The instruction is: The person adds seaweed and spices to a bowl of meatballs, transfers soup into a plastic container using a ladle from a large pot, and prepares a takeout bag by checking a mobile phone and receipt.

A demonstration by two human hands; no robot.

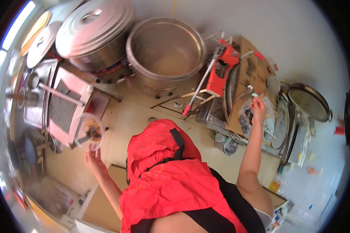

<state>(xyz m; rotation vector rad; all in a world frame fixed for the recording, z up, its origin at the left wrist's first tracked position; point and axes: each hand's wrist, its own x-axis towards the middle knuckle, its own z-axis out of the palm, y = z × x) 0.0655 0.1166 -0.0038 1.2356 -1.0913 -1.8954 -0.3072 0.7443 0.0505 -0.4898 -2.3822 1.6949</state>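
My left hand (93, 158) holds a clear plastic bowl (79, 128) by its near side. Brown and dark food (92, 129) lies in the bowl, which is tilted in this view. On the other side, my right hand (258, 110) pinches a small pale object (254, 95) at the fingertips; what it is cannot be made out. Under and beside that hand is a clear plastic bag (245, 118) with dark contents. A metal spoon (246, 91) lies close by on a stained cardboard sheet (250, 68). A white container (269, 129) with a utensil in it stands right of my wrist.
Ahead are a large open steel pot (166, 52) and a lidded one (96, 32). A red metal press with a long handle (220, 70) stands beside the cardboard. At left, a long-handled ladle (61, 94) rests over a pink-topped table (68, 128). A small bin (229, 147) stands below the right-hand table.
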